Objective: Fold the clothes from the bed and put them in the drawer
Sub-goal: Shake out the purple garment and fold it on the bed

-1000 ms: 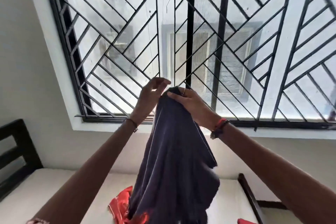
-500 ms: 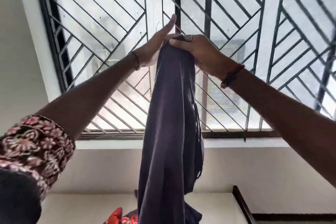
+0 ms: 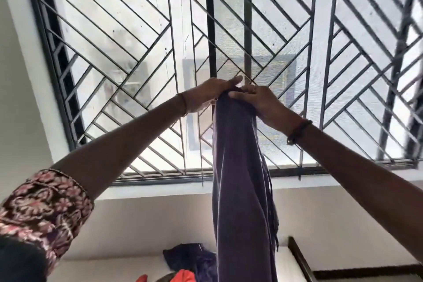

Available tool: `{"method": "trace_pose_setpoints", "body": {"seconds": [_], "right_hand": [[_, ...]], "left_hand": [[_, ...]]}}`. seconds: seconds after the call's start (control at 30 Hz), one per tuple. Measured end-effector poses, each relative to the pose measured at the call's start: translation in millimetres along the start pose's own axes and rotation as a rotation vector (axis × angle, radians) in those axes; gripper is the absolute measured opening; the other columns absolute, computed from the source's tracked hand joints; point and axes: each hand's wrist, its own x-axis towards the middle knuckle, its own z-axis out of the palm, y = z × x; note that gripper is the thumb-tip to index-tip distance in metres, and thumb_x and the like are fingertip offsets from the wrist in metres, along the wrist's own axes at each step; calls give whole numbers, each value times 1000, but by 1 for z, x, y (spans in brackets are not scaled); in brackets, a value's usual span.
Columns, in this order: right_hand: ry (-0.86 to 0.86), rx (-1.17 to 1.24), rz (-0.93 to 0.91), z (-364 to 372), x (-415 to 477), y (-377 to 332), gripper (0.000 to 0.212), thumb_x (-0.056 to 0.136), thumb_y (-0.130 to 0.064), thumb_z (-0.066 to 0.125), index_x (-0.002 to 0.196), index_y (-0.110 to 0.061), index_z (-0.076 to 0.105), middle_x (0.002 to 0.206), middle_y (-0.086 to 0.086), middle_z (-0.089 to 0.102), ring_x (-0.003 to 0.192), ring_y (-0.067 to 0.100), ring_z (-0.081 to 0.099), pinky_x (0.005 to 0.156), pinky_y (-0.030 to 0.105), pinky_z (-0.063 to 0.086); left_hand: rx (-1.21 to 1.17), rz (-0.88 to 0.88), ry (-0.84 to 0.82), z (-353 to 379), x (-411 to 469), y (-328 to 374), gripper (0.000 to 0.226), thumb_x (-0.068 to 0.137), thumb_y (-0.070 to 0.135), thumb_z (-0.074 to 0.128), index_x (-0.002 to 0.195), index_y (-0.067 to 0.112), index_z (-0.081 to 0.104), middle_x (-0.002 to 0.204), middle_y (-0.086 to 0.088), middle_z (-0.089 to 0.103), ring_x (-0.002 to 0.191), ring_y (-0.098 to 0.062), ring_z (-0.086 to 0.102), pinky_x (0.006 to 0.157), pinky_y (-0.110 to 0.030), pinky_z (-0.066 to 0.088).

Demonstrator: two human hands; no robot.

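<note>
A long dark purple garment (image 3: 240,190) hangs straight down from my raised hands in front of the window. My right hand (image 3: 258,103) grips its top edge with fingers curled over the cloth. My left hand (image 3: 210,94) sits against the same top edge from the left, fingers stretched over the fabric; whether it pinches the cloth is hidden. Below, on the white bed (image 3: 114,268), lie a dark garment (image 3: 190,256) and an orange-red one (image 3: 183,276). No drawer is in view.
A barred window (image 3: 137,52) fills the wall ahead, with a white sill under it. The bed's dark wooden frame (image 3: 299,258) runs along the right side of the mattress.
The garment has been lifted from a bunched hang to a long straight drop. My hands stayed together at its top. More of the clothes pile on the bed shows now.
</note>
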Motion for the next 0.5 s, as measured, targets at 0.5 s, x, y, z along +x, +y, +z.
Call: {"method": "trace_pose_setpoints", "body": {"seconds": [0.5], "right_hand": [[-344,-99,155,-63,-63,77,11,87,-8,63,97,-8,68,94,5,70,82,13,65,72,21,51]], "left_hand": [[632,189,-246,-3,20,15,25,66,39,83,79,22,68,89,-7,67,83,-15,60,78,-30,45]]}}
